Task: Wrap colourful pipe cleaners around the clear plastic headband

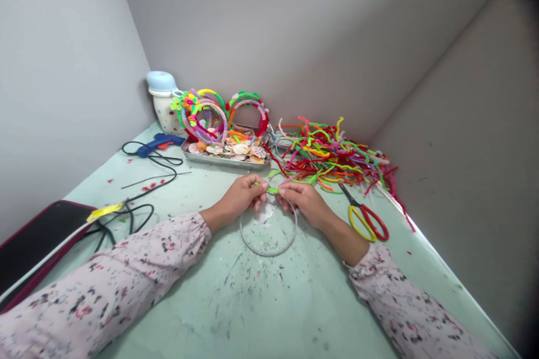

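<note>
A pale, clear-looking ring (268, 254) is held upright or tilted over the table between both hands. Green pipe cleaner (273, 190) wraps a short stretch at its far side. My left hand (246, 193) pinches the ring at the left end of that stretch. On the other end, my right hand (305, 200) is closed on the ring and a pinkish pipe cleaner (290, 180) that sticks out by its fingertips. The exact grip under the fingers is hidden.
Behind the hands stands a metal tray (227, 163) of shells with wrapped rings (248, 101). Right of it lies a pile of pipe cleaners (324, 151), with scissors (364, 221) nearer. At left are a blue glue gun (160, 144), cables (138, 196), a cup (164, 103) and a black pad (37, 241).
</note>
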`<state>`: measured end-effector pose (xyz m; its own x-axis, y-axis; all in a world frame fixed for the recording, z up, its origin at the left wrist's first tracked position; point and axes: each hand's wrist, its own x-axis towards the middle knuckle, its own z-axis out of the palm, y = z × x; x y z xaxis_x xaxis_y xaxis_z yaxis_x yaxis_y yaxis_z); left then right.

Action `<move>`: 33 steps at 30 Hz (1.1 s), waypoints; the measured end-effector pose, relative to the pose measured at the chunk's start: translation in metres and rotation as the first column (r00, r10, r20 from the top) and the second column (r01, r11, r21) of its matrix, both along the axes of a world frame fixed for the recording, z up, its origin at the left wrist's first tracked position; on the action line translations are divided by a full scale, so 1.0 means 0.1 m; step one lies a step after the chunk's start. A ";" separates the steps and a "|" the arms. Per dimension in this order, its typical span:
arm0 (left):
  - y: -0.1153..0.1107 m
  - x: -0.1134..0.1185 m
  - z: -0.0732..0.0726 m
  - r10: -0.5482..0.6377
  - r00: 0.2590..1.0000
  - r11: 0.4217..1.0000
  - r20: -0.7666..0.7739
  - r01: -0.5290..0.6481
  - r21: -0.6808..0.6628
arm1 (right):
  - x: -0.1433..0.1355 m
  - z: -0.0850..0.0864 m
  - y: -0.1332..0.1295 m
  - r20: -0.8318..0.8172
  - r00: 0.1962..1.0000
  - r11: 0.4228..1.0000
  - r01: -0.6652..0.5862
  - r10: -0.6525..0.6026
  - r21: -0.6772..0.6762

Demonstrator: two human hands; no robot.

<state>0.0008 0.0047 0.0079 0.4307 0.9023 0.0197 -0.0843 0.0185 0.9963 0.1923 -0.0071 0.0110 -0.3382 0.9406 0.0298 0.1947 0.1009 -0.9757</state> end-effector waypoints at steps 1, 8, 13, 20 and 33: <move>0.00 0.00 0.00 -0.002 1.000 1.000 0.000 0.002 -0.002 | 0.00 0.00 0.00 -0.003 1.000 1.000 -0.002 0.002 0.001; 0.00 0.00 0.01 -0.002 1.000 1.000 -0.009 0.002 -0.005 | 0.01 -0.01 0.00 0.008 1.000 1.000 0.002 -0.002 0.012; -0.01 -0.01 0.02 -0.016 0.999 0.999 -0.031 0.017 0.027 | 0.00 0.01 0.00 0.024 1.000 1.000 -0.005 0.004 0.031; -0.01 0.00 0.02 0.007 1.000 1.000 -0.028 -0.006 0.016 | 0.00 0.04 -0.02 0.045 0.999 1.000 0.011 -0.012 0.023; -0.01 0.00 0.01 0.006 1.000 1.000 -0.021 -0.006 0.012 | 0.00 0.00 0.00 0.039 0.999 0.999 0.032 -0.032 0.008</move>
